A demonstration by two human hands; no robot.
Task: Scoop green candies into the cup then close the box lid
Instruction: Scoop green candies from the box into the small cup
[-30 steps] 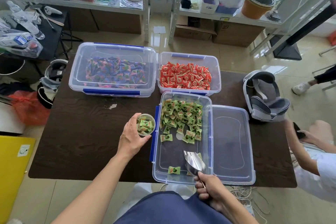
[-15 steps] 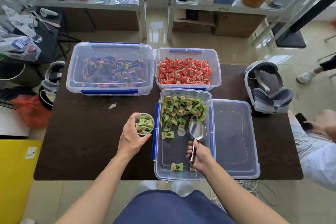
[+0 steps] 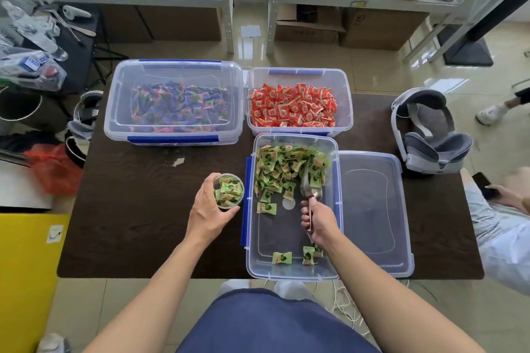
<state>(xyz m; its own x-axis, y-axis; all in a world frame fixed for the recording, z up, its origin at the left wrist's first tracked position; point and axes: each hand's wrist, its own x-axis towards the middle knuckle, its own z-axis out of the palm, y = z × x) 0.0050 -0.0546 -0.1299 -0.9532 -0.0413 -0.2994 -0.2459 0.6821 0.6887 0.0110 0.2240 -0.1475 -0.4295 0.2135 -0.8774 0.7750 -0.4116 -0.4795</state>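
Note:
A clear box (image 3: 292, 274) with blue clips stands open on the dark table, with green candies (image 3: 282, 167) piled at its far end and a few loose ones near me. My right hand (image 3: 319, 222) grips the handle of a metal scoop (image 3: 309, 188), whose blade is pushed into the pile. A small clear cup (image 3: 229, 190) holding several green candies stands left of the box, and my left hand (image 3: 208, 210) wraps around it. The box's clear lid (image 3: 372, 209) lies flat on the table right of the box.
Behind the green box stand a box of red candies (image 3: 298, 106) and a lidded box of purple candies (image 3: 175, 103). A grey headset (image 3: 430, 135) rests at the table's right. Another person sits at the right edge, with a hand (image 3: 507, 196) holding a phone.
My right hand has carried the scoop from the box's near end forward into the candy pile. My left hand stays on the cup.

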